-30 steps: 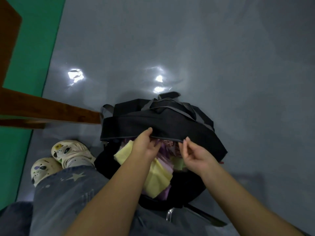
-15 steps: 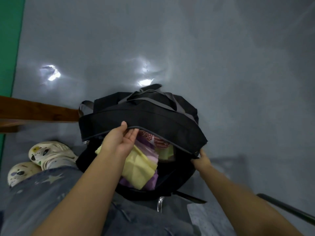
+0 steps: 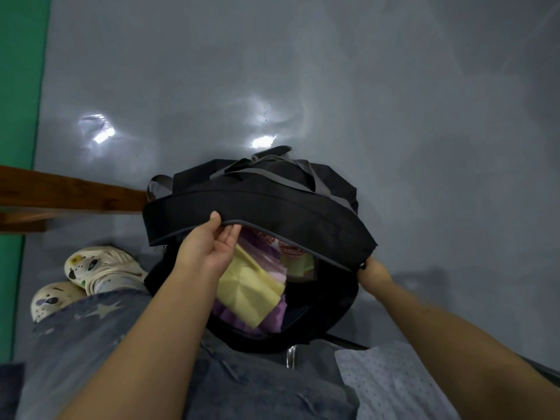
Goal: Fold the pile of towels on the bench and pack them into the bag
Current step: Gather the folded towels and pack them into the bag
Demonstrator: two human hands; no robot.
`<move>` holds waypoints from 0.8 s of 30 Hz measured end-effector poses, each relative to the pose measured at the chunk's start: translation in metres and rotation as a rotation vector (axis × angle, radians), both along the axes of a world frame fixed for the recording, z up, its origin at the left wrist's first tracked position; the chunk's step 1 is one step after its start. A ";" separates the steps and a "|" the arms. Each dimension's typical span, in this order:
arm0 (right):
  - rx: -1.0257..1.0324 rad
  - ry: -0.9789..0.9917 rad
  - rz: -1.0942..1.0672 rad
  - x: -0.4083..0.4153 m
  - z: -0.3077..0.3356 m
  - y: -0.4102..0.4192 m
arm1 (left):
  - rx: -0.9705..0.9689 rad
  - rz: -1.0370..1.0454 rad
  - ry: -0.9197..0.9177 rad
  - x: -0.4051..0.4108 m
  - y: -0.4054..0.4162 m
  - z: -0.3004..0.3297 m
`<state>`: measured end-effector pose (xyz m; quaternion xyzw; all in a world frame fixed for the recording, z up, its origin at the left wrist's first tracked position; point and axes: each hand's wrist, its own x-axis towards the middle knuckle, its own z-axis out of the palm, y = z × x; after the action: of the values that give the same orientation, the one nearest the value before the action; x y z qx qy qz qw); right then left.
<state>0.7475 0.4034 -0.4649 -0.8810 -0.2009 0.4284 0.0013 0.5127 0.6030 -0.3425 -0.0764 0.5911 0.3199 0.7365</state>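
bag (image 3: 257, 207) on floor by my knees, towels (image 3: 251, 292) packed inside | my left hand (image 3: 209, 248) pinches flap edge, thumb on top, keeping zip line taut | my right hand (image 3: 371, 269) grips flap's right end, likely at the zipper pull, to close bag

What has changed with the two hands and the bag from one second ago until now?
The right hand moved from the middle of the bag's flap to its right end, where it now grips by the zipper. The left hand kept pinching the flap's edge. The black bag stayed open, with the yellow towel still on top inside.
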 end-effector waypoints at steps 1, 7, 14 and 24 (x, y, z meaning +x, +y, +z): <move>-0.028 -0.029 0.067 0.002 0.008 0.000 | 0.011 -0.002 0.000 0.000 -0.001 -0.001; -0.112 -0.069 0.250 0.012 0.076 -0.004 | 0.022 0.003 0.053 0.000 -0.010 -0.011; 0.104 -0.067 0.293 0.002 0.156 -0.016 | 0.118 -0.544 0.344 0.025 -0.045 0.000; 0.404 -0.059 0.345 -0.074 0.156 -0.027 | 0.027 -1.553 0.101 0.090 -0.124 0.018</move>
<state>0.6739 0.3768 -0.3093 -0.8277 -0.4297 0.3474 0.0982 0.6031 0.4792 -0.3241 0.3832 0.5040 -0.2776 0.7226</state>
